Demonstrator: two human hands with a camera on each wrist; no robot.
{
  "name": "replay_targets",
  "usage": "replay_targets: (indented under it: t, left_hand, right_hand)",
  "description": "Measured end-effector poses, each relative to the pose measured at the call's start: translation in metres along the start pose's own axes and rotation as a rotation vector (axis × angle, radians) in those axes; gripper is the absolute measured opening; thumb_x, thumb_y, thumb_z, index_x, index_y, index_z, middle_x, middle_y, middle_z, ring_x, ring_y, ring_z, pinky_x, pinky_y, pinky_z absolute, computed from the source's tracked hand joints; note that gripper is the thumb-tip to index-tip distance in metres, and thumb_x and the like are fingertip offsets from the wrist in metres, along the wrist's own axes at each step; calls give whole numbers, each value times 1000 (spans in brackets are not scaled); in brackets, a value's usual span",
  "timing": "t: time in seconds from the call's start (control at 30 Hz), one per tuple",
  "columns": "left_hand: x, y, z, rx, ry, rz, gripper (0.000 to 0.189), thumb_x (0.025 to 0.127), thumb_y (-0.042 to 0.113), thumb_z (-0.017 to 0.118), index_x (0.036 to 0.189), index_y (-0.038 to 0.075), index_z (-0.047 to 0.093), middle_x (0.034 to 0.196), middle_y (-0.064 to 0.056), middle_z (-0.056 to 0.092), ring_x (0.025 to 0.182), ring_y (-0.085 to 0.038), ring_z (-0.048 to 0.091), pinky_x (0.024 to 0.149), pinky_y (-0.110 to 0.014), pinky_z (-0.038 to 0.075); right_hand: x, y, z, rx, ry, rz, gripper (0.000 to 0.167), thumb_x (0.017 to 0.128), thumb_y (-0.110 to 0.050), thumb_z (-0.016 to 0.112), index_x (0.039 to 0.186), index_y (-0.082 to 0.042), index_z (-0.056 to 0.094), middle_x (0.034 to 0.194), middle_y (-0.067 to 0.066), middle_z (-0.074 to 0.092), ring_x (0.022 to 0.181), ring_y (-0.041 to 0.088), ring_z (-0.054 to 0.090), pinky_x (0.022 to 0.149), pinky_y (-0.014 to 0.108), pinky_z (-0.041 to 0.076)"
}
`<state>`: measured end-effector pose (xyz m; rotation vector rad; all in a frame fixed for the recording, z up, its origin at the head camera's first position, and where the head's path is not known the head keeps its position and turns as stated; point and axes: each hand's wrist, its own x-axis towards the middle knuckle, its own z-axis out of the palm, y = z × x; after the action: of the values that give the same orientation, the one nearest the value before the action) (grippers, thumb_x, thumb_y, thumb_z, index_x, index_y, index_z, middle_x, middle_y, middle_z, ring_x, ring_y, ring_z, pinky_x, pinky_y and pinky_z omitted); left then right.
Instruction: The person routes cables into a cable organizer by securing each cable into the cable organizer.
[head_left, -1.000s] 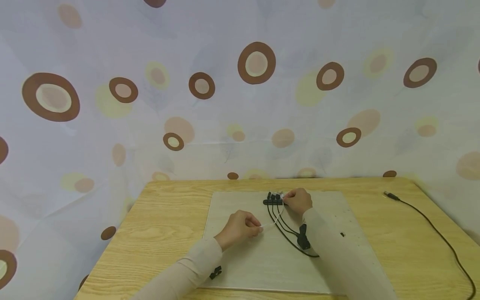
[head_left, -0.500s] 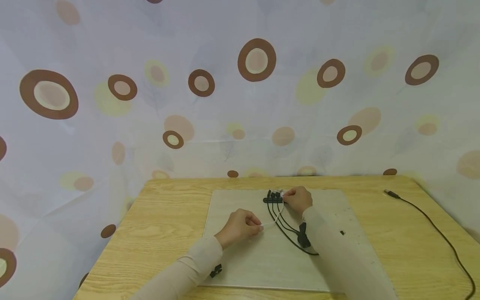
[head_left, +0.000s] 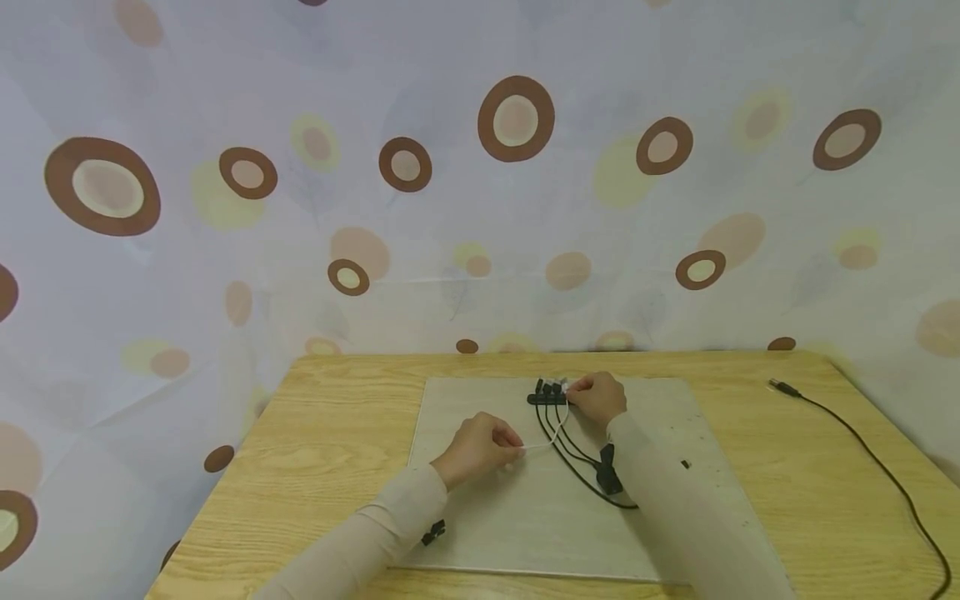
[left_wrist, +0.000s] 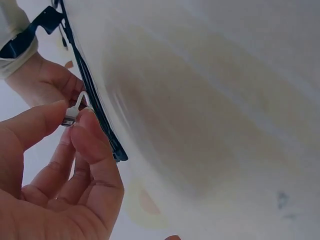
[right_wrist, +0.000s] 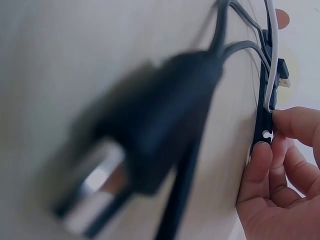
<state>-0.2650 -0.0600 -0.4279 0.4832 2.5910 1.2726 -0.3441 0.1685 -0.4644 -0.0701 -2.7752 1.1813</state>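
Observation:
In the head view, my left hand (head_left: 478,450) pinches one end of a thin white cable (head_left: 559,429) between thumb and fingertips. The left wrist view shows a small white connector with a metal tip (left_wrist: 70,118) in that pinch. My right hand (head_left: 598,398) grips the right end of a black slotted cable holder (right_wrist: 265,120) at the board's far side. Its fingers touch the holder on both sides, right where the white cable enters a slot. Several black cables (head_left: 551,433) run from the other slots. The right fingers partly hide the holder's end.
A pale board (head_left: 480,533) lies on the wooden table (head_left: 300,442). A black plug (head_left: 608,477) rests on the board beside the right sleeve. One black USB cable (head_left: 862,433) curves along the table's right side. A patterned cloth (head_left: 450,217) hangs behind.
The head view has shifted slightly. My left hand has risen a little with the white cable's end; my right hand stays at the cable holder.

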Motion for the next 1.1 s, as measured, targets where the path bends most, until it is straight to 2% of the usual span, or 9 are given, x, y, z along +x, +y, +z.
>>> replay_targets:
  t: [0.2,0.63,0.83,0.93,1.1]
  left_hand:
    - [-1,1,-2,58,-13,-11,4,81,3,74,84,3,73,72,-1,67,62,-10,57,60,-24,47]
    - [-4,2,-3,37,-30,-9,7,81,3,74,86,0,72,74,-3,67,67,-12,57,62,-24,48]
    - [-2,-1,-1,46,-16,17,14,82,6,73,94,-1,71,79,-1,66,72,-12,57,64,-25,48]
    - [0,-2,1,52,-4,34,14,85,10,71,96,1,71,81,0,66,76,-12,58,68,-28,49]
    - [0,-2,3,42,25,60,18,92,20,63,94,6,74,87,-1,70,91,-19,62,84,-41,50]
  right_hand:
    - [3,5,1,1,7,-14,17,85,-18,67,83,-2,74,84,13,71,82,31,63,77,48,48]
    - [2,3,0,-15,15,-17,17,84,-19,68,83,-2,73,85,13,71,85,33,63,80,49,48]
    - [-3,-2,-2,-14,24,-8,16,84,-17,69,83,-2,73,85,14,71,84,33,63,78,47,48]
    - [-5,-4,-1,-7,34,2,15,84,-17,69,82,-3,74,85,13,71,83,32,63,77,45,48]
    - [-4,-2,2,3,40,3,15,84,-17,68,83,-2,73,85,13,70,83,32,63,78,47,48]
